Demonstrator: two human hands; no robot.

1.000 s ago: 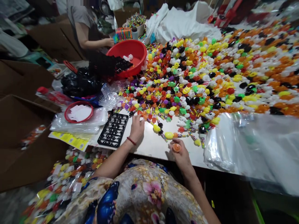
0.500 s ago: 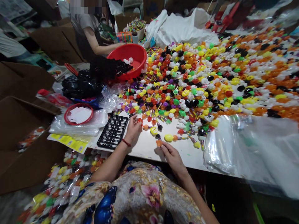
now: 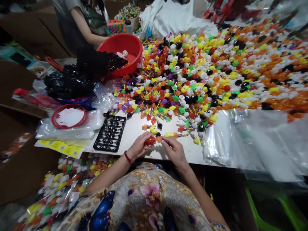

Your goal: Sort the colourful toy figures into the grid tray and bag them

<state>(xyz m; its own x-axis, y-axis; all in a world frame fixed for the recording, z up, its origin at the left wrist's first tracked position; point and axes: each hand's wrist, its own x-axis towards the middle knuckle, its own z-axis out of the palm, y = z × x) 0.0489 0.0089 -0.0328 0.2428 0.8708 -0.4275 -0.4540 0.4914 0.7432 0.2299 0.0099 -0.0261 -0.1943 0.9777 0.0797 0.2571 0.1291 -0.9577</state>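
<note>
My left hand (image 3: 139,146), with a red bead bracelet at the wrist, is closed around a glossy red plastic piece (image 3: 150,140). Pinched between the fingers of my right hand (image 3: 176,153) is a small stick with an orange plastic head (image 3: 159,139). The orange head meets the red piece between my fingertips, just over the front of the white table (image 3: 131,134). Whether the two are joined I cannot tell. Just beyond lie a yellow figure piece (image 3: 153,129), a black spiky piece (image 3: 159,126) and a yellow piece (image 3: 169,134).
Left of my hands lies a black slotted tray (image 3: 110,133). Behind it stand a red basin (image 3: 134,48) and a small red basket (image 3: 83,120) of paper. A huge heap of colourful plastic pieces (image 3: 192,77) covers the back. Clear bags (image 3: 218,144) lie right. A co-worker's arm (image 3: 84,29) shows.
My left hand has come back from the edge of the heap with the red piece. My right hand has brought the orange-headed stick up against it. The view has shifted slightly.
</note>
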